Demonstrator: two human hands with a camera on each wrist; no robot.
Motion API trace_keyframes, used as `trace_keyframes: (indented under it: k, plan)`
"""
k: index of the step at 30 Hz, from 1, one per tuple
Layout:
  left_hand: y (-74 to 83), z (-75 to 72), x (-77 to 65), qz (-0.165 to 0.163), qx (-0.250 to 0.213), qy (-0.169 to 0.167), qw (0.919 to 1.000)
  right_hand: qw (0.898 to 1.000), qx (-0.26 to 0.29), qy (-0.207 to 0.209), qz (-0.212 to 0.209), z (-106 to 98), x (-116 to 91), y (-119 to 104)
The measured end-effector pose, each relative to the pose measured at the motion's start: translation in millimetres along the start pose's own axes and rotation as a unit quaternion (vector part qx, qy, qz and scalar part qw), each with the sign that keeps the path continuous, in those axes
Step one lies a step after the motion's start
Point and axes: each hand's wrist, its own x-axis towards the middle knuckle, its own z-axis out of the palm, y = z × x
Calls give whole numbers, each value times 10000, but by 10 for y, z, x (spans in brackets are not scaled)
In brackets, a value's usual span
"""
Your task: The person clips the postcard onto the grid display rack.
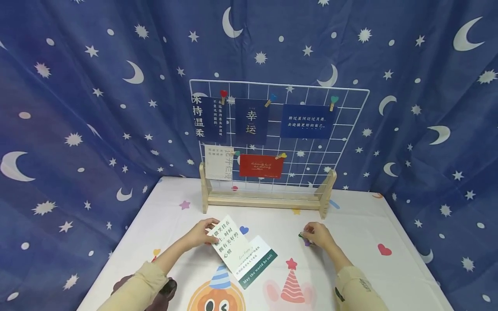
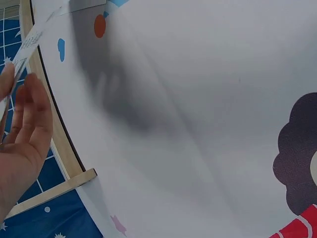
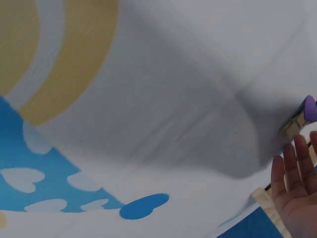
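Note:
My left hand (image 1: 200, 233) pinches the left edge of a cream card (image 1: 225, 237) printed with dark characters. In the left wrist view that card (image 2: 27, 47) is seen nearly edge-on between thumb and fingers. Under its lower right part lies a white card with a green band (image 1: 258, 263). My right hand (image 1: 320, 235) is low over the table, right of the cards, pinching small wooden clips at its fingertips. One clip with a purple heart (image 3: 309, 109) shows in the right wrist view; the fingers partly hide the rest.
Behind the hands stands a white wire grid (image 1: 307, 160) on a wooden base (image 1: 264, 201). Clipped to it are dark blue cards (image 1: 250, 129), a white card (image 1: 215, 164) and a red card (image 1: 260, 166). A starry blue curtain (image 1: 116, 108) surrounds the patterned white table (image 1: 389, 224).

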Motion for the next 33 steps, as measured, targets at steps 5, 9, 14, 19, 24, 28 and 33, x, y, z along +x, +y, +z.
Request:
trace_keyframes:
  k: [5,9,14,19,24,28,33]
  plan:
    - [23,17,-8,-100,-57,232,9997,9997,-191,99,87,85,-5,-47]
    - [38,41,19,-59,-129,405,9991,9987,-467,194,76,137,-10,-73]
    - [72,89,68,44,-278,552,9981,9970,-638,446,17,164,7,-87]
    - [108,129,98,84,-395,734,9965,9969,-650,450,51,171,22,-90]
    - [146,179,125,-109,-572,959,9937,9976,-403,566,60,155,25,-110]
    - [166,223,152,-391,-705,1205,9894,9969,166,749,181,119,36,-135]
    - [180,259,179,-699,-864,1308,9852,9885,1235,750,441,65,54,-155]
